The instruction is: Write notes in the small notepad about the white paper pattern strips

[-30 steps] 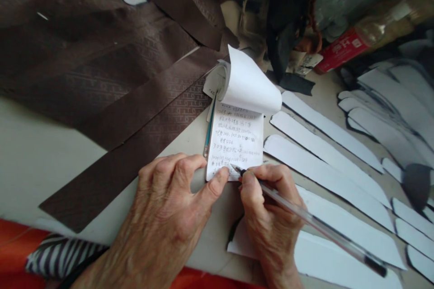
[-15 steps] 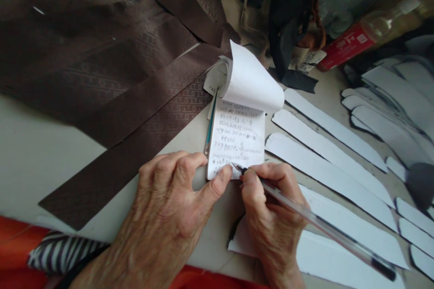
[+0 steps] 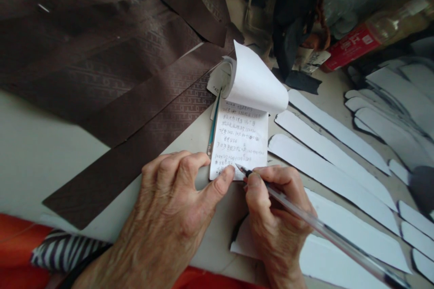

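A small notepad [image 3: 233, 140] lies on the table, its used pages rolled back over the top and its page covered in handwriting. My left hand [image 3: 179, 203] steadies it: the thumb presses on the bottom of the page, and the bent index finger is at the left edge. Between thumb and fingers, my right hand [image 3: 276, 216] grips a clear-barrelled pen [image 3: 291, 207], with its tip at the lower lines of writing. A thin teal pencil-like stick [image 3: 213, 128] lies along the notepad's left side.
Dark brown patterned sheets and strips [image 3: 152, 95] spread over the left. White dark-edged strips [image 3: 325, 153] lie to the right, some beneath my right hand. A red-labelled bottle [image 3: 356, 47] and black material [image 3: 291, 22] are at the back. Pale tabletop [image 3: 40, 144] shows at left.
The whole view has shifted slightly, so everything appears a little further right. The pen tip has moved slightly to the right along the page. My left hand keeps its place on the notepad.
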`<action>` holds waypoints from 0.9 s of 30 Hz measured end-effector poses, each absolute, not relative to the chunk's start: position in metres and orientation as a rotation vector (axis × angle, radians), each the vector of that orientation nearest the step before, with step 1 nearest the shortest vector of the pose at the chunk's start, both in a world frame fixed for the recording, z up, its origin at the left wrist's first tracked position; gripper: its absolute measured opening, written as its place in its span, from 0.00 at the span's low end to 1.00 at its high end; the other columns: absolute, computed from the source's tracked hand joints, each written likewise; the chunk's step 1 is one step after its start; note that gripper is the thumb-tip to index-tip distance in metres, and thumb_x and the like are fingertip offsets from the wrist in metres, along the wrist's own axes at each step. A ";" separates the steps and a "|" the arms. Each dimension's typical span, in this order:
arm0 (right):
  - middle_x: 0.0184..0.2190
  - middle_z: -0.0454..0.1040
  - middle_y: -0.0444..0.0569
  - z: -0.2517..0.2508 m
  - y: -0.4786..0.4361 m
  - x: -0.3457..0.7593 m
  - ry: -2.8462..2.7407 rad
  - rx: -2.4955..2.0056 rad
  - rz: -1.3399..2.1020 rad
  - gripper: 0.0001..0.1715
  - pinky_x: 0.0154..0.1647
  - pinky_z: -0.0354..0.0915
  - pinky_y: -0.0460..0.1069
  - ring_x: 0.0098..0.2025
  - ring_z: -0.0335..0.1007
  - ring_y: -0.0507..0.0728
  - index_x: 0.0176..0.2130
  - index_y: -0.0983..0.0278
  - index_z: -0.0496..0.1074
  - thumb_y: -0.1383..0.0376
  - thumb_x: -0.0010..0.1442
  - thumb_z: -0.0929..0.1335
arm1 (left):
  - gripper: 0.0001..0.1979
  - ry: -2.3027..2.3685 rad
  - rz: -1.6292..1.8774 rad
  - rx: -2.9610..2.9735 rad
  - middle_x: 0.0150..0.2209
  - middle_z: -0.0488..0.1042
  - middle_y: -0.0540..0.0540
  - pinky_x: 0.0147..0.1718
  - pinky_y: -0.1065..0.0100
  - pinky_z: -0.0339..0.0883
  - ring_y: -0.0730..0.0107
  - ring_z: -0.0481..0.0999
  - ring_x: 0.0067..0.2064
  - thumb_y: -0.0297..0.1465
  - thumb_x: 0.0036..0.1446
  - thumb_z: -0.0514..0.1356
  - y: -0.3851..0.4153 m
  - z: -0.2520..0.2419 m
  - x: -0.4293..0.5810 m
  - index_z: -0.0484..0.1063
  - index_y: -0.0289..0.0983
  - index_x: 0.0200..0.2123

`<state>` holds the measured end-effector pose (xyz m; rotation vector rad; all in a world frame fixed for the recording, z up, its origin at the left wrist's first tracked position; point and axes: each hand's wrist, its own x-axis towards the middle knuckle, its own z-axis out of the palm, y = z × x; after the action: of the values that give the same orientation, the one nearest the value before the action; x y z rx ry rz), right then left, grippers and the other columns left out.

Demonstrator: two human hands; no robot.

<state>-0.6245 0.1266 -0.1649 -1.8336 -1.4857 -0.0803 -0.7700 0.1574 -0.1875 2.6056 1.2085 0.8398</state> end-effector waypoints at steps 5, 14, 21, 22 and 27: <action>0.19 0.67 0.36 -0.167 0.126 -0.624 -1.471 -1.855 -0.052 0.06 0.21 0.62 0.40 0.18 0.65 0.46 0.28 0.61 0.65 0.71 0.56 0.66 | 0.18 1.192 0.830 2.604 0.44 0.69 0.38 0.38 0.46 0.66 0.49 0.68 0.44 0.23 0.58 0.57 0.159 -0.188 -0.769 0.72 0.42 0.51; 0.18 0.66 0.36 -0.164 0.126 -0.623 -1.498 -1.869 -0.068 0.07 0.21 0.63 0.41 0.18 0.65 0.47 0.27 0.61 0.65 0.70 0.55 0.66 | 0.18 1.207 0.783 2.618 0.44 0.69 0.39 0.40 0.47 0.66 0.50 0.68 0.45 0.24 0.59 0.57 0.157 -0.184 -0.771 0.71 0.43 0.53; 0.19 0.66 0.36 -0.165 0.125 -0.623 -1.506 -1.868 -0.056 0.07 0.20 0.62 0.41 0.18 0.65 0.47 0.28 0.61 0.64 0.70 0.55 0.66 | 0.19 1.218 0.770 2.595 0.45 0.69 0.40 0.41 0.48 0.65 0.50 0.68 0.46 0.24 0.60 0.57 0.156 -0.186 -0.772 0.70 0.44 0.53; 0.19 0.65 0.36 -0.165 0.125 -0.623 -1.499 -1.868 -0.047 0.07 0.20 0.62 0.41 0.18 0.66 0.47 0.28 0.60 0.64 0.70 0.55 0.66 | 0.19 1.217 0.766 2.597 0.45 0.69 0.40 0.41 0.48 0.65 0.50 0.68 0.46 0.25 0.60 0.57 0.156 -0.185 -0.772 0.70 0.44 0.53; 0.19 0.65 0.36 -0.164 0.125 -0.623 -1.497 -1.874 -0.040 0.06 0.20 0.62 0.41 0.18 0.66 0.47 0.28 0.61 0.65 0.70 0.55 0.66 | 0.19 1.214 0.757 2.602 0.45 0.69 0.40 0.41 0.49 0.65 0.50 0.68 0.46 0.25 0.60 0.57 0.157 -0.184 -0.772 0.70 0.44 0.53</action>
<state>-0.6234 0.1255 -0.1641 -1.8741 -1.4974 -0.0399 -0.7719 0.1565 -0.1843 2.6022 1.2143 0.7573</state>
